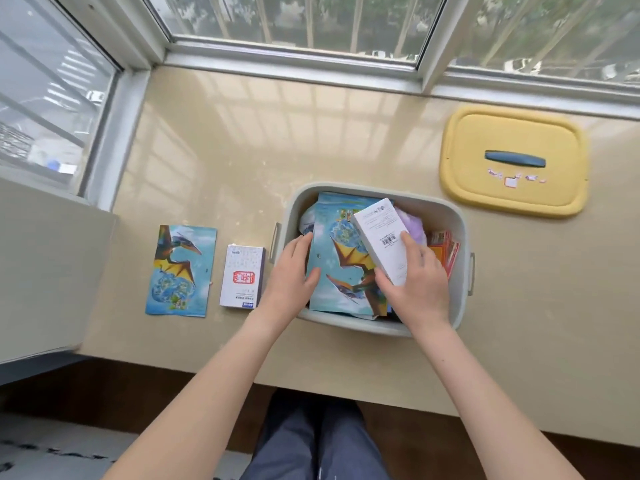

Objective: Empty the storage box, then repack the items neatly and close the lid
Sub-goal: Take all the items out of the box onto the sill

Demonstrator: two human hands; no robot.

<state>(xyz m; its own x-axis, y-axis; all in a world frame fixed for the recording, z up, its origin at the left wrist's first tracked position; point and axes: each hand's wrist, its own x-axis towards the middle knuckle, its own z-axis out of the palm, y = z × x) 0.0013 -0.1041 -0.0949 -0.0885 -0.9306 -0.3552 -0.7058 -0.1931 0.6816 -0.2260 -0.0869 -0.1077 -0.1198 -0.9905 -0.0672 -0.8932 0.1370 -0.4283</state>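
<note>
A grey storage box (462, 237) stands open on the beige sill. Inside it lies a blue dinosaur booklet (341, 268), with a purple item (412, 223) and red-orange packets (446, 251) at the right. My right hand (417, 278) grips a long white carton (382, 237) tilted over the box. My left hand (294, 275) reaches into the box's left side, fingers on the booklet's left edge. Left of the box lie a second dinosaur booklet (181, 271) and a small white box with a red seal (242, 277).
The yellow lid (512, 133) with a dark blue handle lies flat at the back right of the sill. Window frames run along the back and left. The sill's front edge is near my legs (311, 441), with dark floor below.
</note>
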